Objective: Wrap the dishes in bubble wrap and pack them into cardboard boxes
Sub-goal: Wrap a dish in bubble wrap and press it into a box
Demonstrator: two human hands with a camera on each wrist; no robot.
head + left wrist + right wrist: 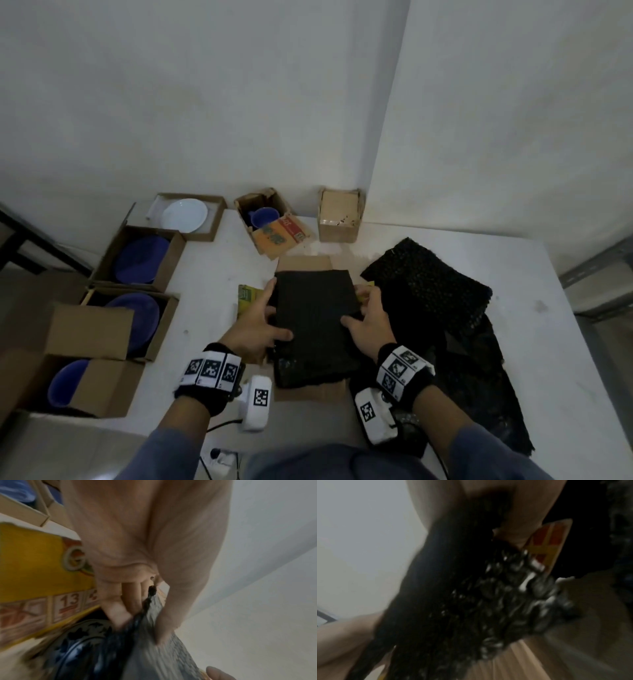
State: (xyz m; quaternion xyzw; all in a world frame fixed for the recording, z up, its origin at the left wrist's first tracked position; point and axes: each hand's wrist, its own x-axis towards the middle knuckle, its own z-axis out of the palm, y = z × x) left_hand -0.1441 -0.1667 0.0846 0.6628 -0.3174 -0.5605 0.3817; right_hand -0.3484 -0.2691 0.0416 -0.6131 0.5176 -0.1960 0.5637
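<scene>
A flat bundle wrapped in black bubble wrap (pixel 313 322) lies over an open cardboard box (pixel 305 263) at the table's middle. My left hand (pixel 274 311) grips the bundle's left edge, thumb on top and fingers along the side. My right hand (pixel 359 308) grips its right edge the same way. In the left wrist view the thumb and fingers pinch the wrap (pixel 171 655), and a dish with a dark blue pattern (pixel 80 639) shows under its edge. The right wrist view is blurred: black bubble wrap (pixel 471 601) beside a yellow and red box flap (pixel 546 545).
Open boxes with blue plates (pixel 140 260) line the table's left side. At the back stand a box with a white plate (pixel 184 215), a box with a blue cup (pixel 263 217) and a shut small box (pixel 339 216). Loose black bubble wrap (pixel 438 291) lies at the right.
</scene>
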